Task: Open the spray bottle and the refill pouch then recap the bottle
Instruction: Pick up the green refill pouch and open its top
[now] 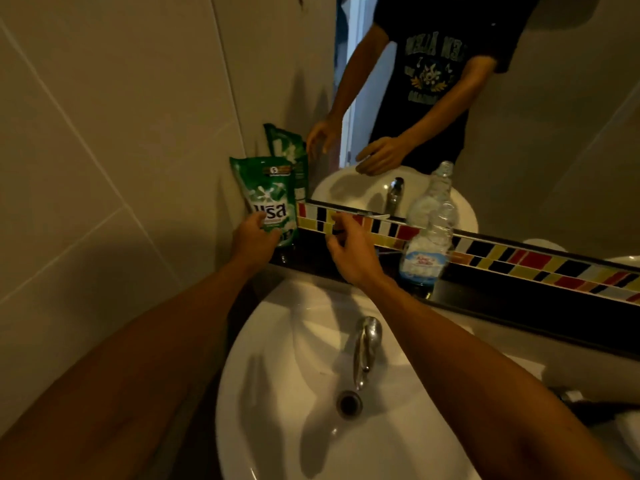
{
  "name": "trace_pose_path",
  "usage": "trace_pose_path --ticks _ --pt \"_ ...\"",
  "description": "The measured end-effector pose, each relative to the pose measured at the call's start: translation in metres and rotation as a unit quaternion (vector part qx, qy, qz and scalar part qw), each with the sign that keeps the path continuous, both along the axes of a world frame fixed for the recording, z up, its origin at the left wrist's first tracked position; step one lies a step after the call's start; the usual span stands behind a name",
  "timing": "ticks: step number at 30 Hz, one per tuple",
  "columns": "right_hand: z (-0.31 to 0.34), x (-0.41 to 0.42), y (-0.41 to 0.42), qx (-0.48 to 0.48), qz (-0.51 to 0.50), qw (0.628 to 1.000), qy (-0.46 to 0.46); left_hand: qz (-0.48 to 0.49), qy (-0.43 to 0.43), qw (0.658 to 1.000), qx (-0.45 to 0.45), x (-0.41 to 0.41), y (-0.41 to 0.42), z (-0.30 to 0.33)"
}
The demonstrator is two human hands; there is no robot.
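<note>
Two bare arms of mine cross the sink [277, 393] toward mid-frame. My left hand [254, 239] touches the green refill pouch [272, 199], leaning upright in the corner; whether it grips, I cannot tell. My right hand [349, 252] hangs loose, empty. Right of centre stands the clear bottle [427, 233]. Next, I'd judge: grasp the pouch firmly.

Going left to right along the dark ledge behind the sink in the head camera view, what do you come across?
Green refill pouch leaning in the corner, with the left hand reaching it → right hand hovering, fingers spread → clear bottle standing upright against the mirror.
</note>
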State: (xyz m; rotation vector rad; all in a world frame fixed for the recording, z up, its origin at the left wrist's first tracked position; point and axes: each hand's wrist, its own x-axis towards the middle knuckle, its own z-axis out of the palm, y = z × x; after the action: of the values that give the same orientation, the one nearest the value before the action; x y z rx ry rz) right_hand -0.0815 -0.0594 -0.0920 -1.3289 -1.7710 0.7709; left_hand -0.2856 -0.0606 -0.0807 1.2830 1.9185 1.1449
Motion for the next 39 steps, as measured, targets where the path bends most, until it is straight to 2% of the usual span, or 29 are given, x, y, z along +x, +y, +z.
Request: trace_pose_path --ticks 5,8,13,18,25,28,36,39 --pt "0.009 -0.044 0.029 -0.060 0.027 0.998 0.015 0.035 -0.040 0.999 -0.011 -0.044 0.019 0.012" --pt "0.013 -0.062 0.051 -0.089 0.036 0.995 0.023 0.019 -0.053 0.998 -0.028 -0.061 0.034 0.017" --pt "0.010 -0.084 0.088 -0.116 0.034 0.992 0.031 0.016 0.024 0.999 -0.027 -0.079 0.057 0.015" --pt "0.001 -0.097 0.115 -0.106 0.015 0.994 0.015 0.005 0.037 0.999 -0.010 -0.081 0.080 0.002" --pt "-0.015 -0.105 0.122 -0.061 -0.045 0.995 0.067 0.023 -0.005 1.000 0.010 -0.082 0.088 -0.008" --pt "-0.022 -0.104 0.116 -0.067 -0.068 0.993 0.076 0.025 -0.054 0.998 0.020 -0.078 0.080 -0.007" --pt "-0.012 -0.063 0.049 -0.051 -0.113 0.977 0.171 -0.061 -0.148 0.986 0.052 -0.038 0.045 0.011" --pt "-0.010 -0.038 0.023 -0.040 -0.130 0.970 0.202 -0.107 -0.210 0.971 0.044 -0.010 0.027 0.021"
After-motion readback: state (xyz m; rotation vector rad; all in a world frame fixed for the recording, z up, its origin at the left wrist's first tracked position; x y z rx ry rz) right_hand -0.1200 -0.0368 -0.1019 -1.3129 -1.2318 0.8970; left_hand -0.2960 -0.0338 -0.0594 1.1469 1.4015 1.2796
